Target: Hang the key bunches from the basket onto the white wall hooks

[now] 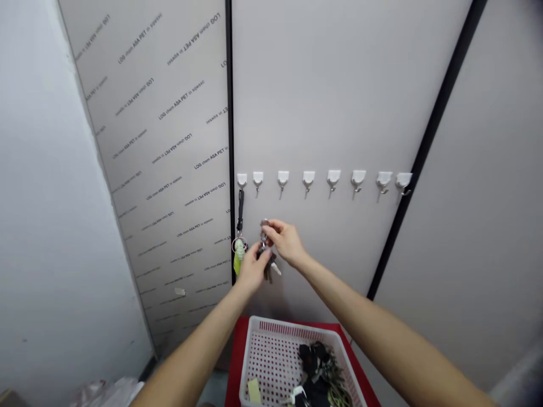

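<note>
Right now, both bare hands are working together in front of a pale grey wall panel [322,102], just below a row of white stick-on hooks [320,180]. The right hand [285,242] is pinching the top of a bunch of metal keys [267,270] near its ring, with thumb and fingers pressed together, while the left hand [253,270] is closing its grip around the lower part of the bunch. The keys are hanging below the gap between the second and third hooks, touching neither. Just left of the hands, a black lanyard [240,210] is dangling from the leftmost hook and carrying a green fob [238,255], which sits right beside the left hand. Further down, a white plastic basket [292,323] is resting on a red surface [240,350], directly beneath the hands. It is holding a heap of dark keys and cords [316,367] and a pale yellow tag [253,390]. A neighbouring panel [169,141] printed with mirrored lettering is running along the left side.
</note>
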The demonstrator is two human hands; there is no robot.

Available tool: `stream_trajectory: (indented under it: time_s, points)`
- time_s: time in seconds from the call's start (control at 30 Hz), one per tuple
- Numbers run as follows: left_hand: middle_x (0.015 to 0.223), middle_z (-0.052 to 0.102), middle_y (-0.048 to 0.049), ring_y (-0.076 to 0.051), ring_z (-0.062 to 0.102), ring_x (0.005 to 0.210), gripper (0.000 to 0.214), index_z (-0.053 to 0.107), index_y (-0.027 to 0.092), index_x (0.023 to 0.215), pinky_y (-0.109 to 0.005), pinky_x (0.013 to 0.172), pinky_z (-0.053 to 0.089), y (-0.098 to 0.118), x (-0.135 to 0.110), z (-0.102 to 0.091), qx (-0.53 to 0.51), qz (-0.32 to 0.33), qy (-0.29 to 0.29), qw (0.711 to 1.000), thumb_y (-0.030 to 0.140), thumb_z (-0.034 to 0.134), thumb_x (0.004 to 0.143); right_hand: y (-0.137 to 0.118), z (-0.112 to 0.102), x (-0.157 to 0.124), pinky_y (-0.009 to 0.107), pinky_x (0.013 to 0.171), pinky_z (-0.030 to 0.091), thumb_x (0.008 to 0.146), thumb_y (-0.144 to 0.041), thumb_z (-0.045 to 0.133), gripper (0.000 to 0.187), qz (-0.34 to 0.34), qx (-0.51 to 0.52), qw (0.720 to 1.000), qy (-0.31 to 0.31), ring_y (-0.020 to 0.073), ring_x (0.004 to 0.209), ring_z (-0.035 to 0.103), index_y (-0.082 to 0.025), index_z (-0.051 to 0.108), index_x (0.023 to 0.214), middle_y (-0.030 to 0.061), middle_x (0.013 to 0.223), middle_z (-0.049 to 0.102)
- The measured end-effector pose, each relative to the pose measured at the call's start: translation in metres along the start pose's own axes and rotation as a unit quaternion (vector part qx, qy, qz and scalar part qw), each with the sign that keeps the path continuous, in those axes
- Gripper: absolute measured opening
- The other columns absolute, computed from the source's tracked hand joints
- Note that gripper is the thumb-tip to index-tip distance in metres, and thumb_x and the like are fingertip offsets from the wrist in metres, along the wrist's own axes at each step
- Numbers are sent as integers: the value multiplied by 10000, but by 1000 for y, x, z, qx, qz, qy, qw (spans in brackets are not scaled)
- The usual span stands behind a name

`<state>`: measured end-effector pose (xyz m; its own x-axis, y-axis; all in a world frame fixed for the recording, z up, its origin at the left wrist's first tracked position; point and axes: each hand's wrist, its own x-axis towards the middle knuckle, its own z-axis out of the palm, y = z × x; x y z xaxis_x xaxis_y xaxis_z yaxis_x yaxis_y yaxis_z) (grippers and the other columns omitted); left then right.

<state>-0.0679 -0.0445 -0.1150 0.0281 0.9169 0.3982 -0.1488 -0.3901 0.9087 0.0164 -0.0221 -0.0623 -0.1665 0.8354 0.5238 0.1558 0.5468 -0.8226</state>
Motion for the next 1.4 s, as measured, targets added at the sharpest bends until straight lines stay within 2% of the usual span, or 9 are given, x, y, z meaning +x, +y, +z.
stream_trajectory:
  time_s: [0.27, 0.37, 0.53, 0.73, 0.9, 1.03, 1.13, 1.23, 1.4]
  points:
    - [544, 475, 19, -59, 446, 417, 163, 475, 116, 729, -171, 396, 338, 43, 52, -1, -61, -7, 47, 997, 237, 473, 620, -24, 9, 61, 192, 452, 362, 627, -238, 451, 247, -101, -86, 984, 123, 57, 380, 419, -160, 452, 861, -78, 436, 439]
    - [523, 458, 26, -50, 424, 398, 136, 469, 110, 702, -166, 386, 324, 45, 61, -2, -63, 7, 67, 996, 221, 467, 622, -27, 12, 70, 212, 502, 374, 624, -226, 462, 211, -119, -140, 973, 141, 72, 421, 445, -157, 457, 824, -60, 458, 468]
    - [522, 468, 19, -57, 416, 401, 154, 483, 99, 756, -178, 397, 313, 38, 64, -7, 6, -38, 91, 995, 176, 441, 630, -18, 15, 76, 232, 530, 374, 624, -207, 465, 177, -90, -217, 961, 147, 89, 465, 461, -152, 468, 791, -34, 490, 486]
    - [737, 538, -57, -84, 479, 581, 300, 469, 85, 892, -194, 530, 360, 20, 45, -17, 100, -60, 121, 986, 147, 485, 598, -8, -1, 50, 222, 534, 369, 653, -232, 430, 259, -92, -232, 961, 116, 72, 492, 467, -166, 437, 903, -12, 652, 535]
    - [959, 485, -114, -117, 486, 797, 372, 416, 93, 964, -238, 706, 371, -18, 8, -19, 102, -67, 143, 982, 120, 476, 598, 20, -29, -18, 207, 529, 358, 664, -235, 411, 207, -47, -279, 959, -4, 63, 495, 454, -143, 485, 835, 12, 693, 555]
    - [927, 506, -95, -124, 482, 805, 337, 435, 106, 944, -261, 743, 365, -64, -43, -7, 189, -91, 26, 977, 127, 453, 608, 64, -50, -93, 201, 549, 354, 653, -209, 412, 185, 46, -340, 923, -175, 88, 562, 473, -127, 525, 775, 38, 683, 571]
    - [942, 507, -88, -143, 464, 843, 361, 443, 118, 958, -266, 758, 353, -94, -83, 6, 292, -142, -109, 940, 148, 462, 598, 94, -60, -141, 219, 561, 352, 607, -222, 458, 194, 131, -425, 852, -278, 132, 627, 498, -150, 541, 767, 50, 707, 574]
    - [996, 483, -88, -172, 421, 915, 400, 448, 123, 970, -273, 809, 306, -113, -110, 20, 387, -133, -217, 886, 164, 481, 574, 111, -63, -169, 255, 627, 351, 577, -243, 493, 298, 146, -491, 810, -285, 196, 776, 488, -160, 518, 861, 92, 856, 544]
    - [954, 509, -67, -164, 445, 868, 385, 439, 147, 968, -244, 746, 323, -122, -120, 29, 453, -105, -278, 841, 154, 440, 584, 118, -57, -180, 261, 681, 338, 596, -244, 483, 333, 131, -493, 811, -286, 197, 833, 467, -189, 489, 924, 83, 899, 513]
